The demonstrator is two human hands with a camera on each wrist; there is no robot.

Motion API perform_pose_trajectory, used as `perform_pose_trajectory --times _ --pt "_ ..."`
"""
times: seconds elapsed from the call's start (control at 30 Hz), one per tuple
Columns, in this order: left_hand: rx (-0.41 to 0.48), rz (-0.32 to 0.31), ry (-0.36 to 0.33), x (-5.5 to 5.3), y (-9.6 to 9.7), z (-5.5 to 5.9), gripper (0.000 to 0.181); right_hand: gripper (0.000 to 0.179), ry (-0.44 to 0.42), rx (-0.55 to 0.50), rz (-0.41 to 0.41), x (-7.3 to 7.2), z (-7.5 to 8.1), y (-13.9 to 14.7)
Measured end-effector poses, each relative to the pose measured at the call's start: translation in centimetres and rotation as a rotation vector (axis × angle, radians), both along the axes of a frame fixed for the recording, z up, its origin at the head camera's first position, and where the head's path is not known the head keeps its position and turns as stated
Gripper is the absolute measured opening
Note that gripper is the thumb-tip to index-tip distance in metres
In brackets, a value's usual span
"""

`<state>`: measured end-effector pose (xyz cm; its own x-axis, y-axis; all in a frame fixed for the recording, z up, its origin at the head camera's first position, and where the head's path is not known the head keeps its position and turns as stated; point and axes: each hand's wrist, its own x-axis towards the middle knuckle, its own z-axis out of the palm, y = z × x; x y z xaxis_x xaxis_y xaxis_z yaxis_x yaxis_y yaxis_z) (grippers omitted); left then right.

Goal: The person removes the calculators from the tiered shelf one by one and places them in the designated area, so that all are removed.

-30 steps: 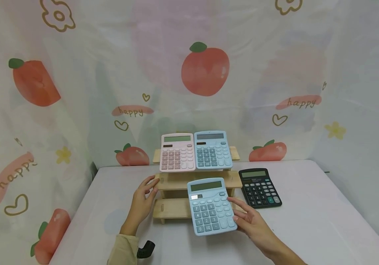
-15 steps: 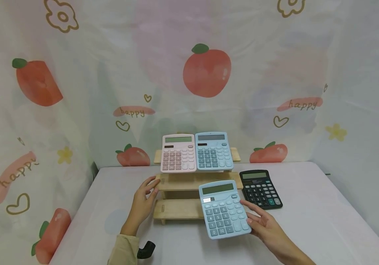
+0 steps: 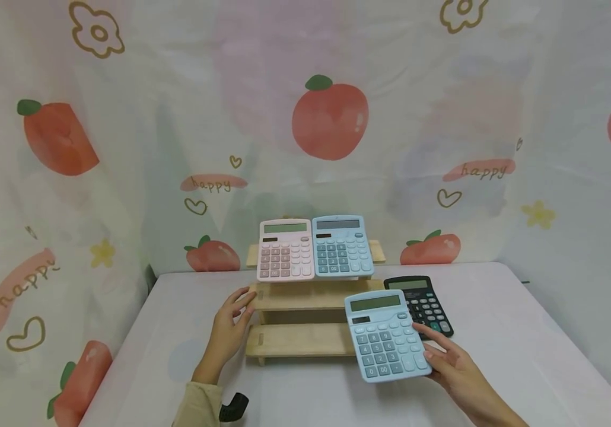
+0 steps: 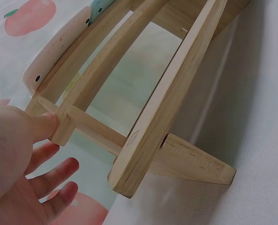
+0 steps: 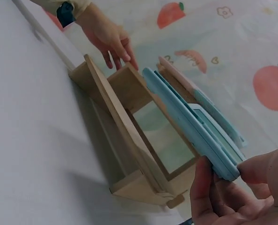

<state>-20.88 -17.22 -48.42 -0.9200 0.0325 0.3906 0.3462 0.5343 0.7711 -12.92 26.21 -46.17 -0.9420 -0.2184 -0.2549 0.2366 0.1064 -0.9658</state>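
My right hand [image 3: 453, 360] pinches the lower right edge of a light blue calculator [image 3: 385, 338], its keys facing me, in front of a tiered wooden stand [image 3: 300, 341]. In the right wrist view the thumb and fingers sit on opposite faces of the blue calculator [image 5: 195, 126]. At the stand's left end, my left hand [image 3: 231, 323] holds the middle tier between thumb and index finger; the other fingers spread free in the left wrist view. A pink calculator [image 3: 285, 249] and another blue calculator [image 3: 341, 245] lean side by side on the top tier.
A black calculator [image 3: 433, 305] lies at the stand's right, partly covered by the held one. The stand rests on a white table [image 3: 508, 344]. Near the left sleeve is a small black bent object [image 3: 235, 407]. Fruit-printed cloth [image 3: 332, 121] surrounds the back and sides.
The right hand has carried the blue calculator rightward, uncovering more of the bottom tier and now overlapping the black calculator. The left hand stays at the stand's left end.
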Motion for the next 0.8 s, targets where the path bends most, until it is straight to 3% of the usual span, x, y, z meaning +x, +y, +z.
perform_pose_trajectory --times 0.37,0.6,0.8 --pt "-0.021 0.015 -0.011 0.1 0.0 0.1 0.037 0.054 0.057 0.041 -0.093 -0.2 -0.5 2.9" --pt "-0.012 0.022 -0.019 0.2 0.0 0.0 0.037 0.061 0.115 -0.021 -0.09 -0.8 -1.1 5.0" --pt "-0.005 0.016 -0.011 0.1 0.1 0.0 0.037 0.063 0.077 -0.025 -0.099 -1.1 -1.0 6.6"
